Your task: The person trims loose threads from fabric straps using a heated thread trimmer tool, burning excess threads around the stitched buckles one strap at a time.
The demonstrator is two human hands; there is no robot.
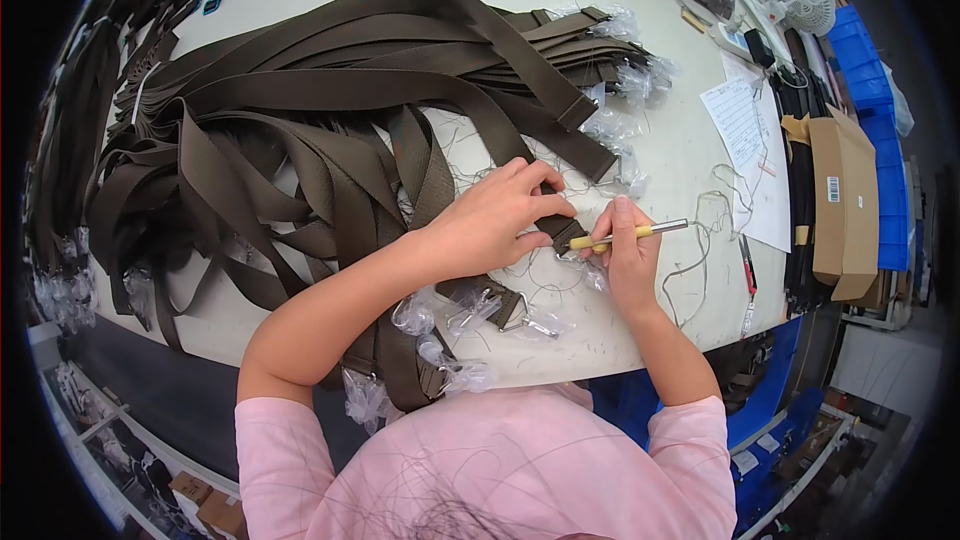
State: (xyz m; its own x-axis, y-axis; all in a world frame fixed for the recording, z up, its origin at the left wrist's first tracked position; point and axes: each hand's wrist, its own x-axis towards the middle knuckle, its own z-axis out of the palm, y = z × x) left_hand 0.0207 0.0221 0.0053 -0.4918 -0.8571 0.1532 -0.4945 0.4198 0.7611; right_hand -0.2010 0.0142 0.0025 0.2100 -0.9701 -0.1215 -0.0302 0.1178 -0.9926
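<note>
From where I stand, the brown strap (562, 228) being worked lies at the middle of the frame, its end on the tabletop (620, 340). The right hand (628, 255) has its grip closed on a yellow-and-metal pen-like tool (640, 232), the yellow end at the strap. The left hand (495, 215) rests over the strap, thumb and forefinger apart at its edges; whether that grip presses, I cannot tell. Close work like this would go best, I'd judge, with the webbing flat and steady, light strokes, and fingertips clear of the tip.

The written sheet (735, 125), upper right, is too small to read. The cardboard box (848, 250) at the right carries a white label (833, 189), barcode-like; I can make out no brand.
</note>
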